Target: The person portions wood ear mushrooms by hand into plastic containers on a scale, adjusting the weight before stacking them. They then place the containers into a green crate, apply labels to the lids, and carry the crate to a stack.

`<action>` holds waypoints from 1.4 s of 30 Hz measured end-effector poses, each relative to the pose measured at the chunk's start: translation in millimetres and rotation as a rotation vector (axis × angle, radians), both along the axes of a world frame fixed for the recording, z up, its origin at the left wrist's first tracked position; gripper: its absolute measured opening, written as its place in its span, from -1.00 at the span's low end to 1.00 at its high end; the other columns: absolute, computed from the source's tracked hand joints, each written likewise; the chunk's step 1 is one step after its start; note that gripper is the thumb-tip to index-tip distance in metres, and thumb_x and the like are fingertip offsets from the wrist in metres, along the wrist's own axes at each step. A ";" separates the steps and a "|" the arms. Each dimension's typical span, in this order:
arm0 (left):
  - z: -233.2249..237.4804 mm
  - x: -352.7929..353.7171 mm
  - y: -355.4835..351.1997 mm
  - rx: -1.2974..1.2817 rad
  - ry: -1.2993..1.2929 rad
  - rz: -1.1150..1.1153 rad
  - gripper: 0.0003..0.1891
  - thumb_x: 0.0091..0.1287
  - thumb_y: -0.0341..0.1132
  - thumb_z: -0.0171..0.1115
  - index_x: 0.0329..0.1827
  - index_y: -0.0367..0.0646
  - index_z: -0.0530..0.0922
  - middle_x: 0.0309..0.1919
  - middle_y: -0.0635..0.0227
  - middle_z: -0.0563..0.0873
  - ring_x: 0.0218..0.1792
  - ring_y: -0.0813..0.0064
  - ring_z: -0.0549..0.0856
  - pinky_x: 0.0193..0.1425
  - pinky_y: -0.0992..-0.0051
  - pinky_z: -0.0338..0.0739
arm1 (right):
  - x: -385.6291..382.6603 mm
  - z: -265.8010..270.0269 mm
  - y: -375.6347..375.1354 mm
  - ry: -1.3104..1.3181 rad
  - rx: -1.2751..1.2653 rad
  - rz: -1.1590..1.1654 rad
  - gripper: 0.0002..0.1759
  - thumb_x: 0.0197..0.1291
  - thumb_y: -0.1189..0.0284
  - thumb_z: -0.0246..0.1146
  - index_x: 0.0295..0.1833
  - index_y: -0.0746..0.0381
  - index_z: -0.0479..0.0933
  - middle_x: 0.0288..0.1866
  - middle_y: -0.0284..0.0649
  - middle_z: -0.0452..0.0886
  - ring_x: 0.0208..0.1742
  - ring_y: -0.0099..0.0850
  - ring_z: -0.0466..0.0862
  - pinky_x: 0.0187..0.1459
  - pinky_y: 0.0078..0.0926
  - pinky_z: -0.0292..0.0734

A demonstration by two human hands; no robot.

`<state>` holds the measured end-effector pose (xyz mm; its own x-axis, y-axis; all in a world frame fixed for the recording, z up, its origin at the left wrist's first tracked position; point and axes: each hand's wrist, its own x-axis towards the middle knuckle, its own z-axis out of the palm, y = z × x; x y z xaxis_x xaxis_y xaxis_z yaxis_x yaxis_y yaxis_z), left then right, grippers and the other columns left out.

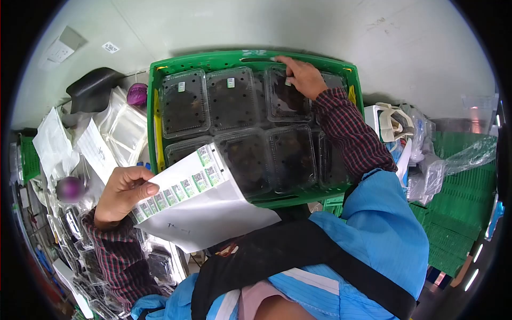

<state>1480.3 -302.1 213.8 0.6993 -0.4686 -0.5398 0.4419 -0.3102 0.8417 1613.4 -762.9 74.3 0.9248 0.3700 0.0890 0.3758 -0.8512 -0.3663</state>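
My left hand (127, 193) grips the lower left end of a white sheet of stickers (184, 189), thumb on top. Rows of small green and white printed labels run along the sheet, and it hangs over the front of a green crate (153, 114). My right hand (304, 77) lies at the crate's far side, index finger stretched toward the rim. Under its fingers a small label shows on the lid of a clear plastic box (285, 104) with dark contents. Similar labels sit on two neighbouring boxes, the left one (184, 109) and the middle one (231, 106).
More clear boxes (290, 160) fill the crate's near row, partly behind the sheet. Plastic packaging and papers (98, 149) crowd the left side. On the right are a white container (386, 125), plastic wrap (426, 170) and green crates (453, 213). A pale wall (320, 32) stands behind.
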 end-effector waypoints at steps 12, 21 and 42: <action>7.8 35.7 -76.0 0.172 -0.153 -0.216 -0.88 0.31 -0.43 0.29 -0.25 -0.33 0.61 -0.47 0.44 0.65 -0.40 0.75 0.55 -0.32 0.64 0.42 | -15.6 0.3 -128.4 0.117 -0.284 -0.189 -0.80 0.04 0.35 0.35 -0.20 0.13 0.60 -0.17 -0.26 0.60 -0.07 -0.24 0.60 -0.04 -0.20 0.44; -10.9 33.9 -104.2 0.182 -0.212 -0.229 -0.89 0.31 -0.44 0.24 -0.29 -0.35 0.60 -0.57 0.41 0.59 -0.50 0.73 0.47 -0.42 0.56 0.35 | -64.4 88.1 32.5 0.312 0.504 0.229 -0.80 0.19 0.46 0.28 -0.08 0.29 0.62 -0.13 -0.23 0.67 -0.13 -0.41 0.64 -0.03 -0.49 0.50; -73.1 -29.3 -7.6 0.538 -0.860 0.303 -0.55 0.29 -0.08 0.29 0.00 -0.34 0.59 -0.12 0.06 0.68 -0.16 0.22 0.67 -0.04 0.36 0.53 | -94.2 47.8 136.1 0.716 1.006 0.061 -0.20 0.09 0.54 0.39 0.40 0.27 0.13 -0.25 -0.20 0.68 -0.21 -0.55 0.63 -0.07 -0.63 0.46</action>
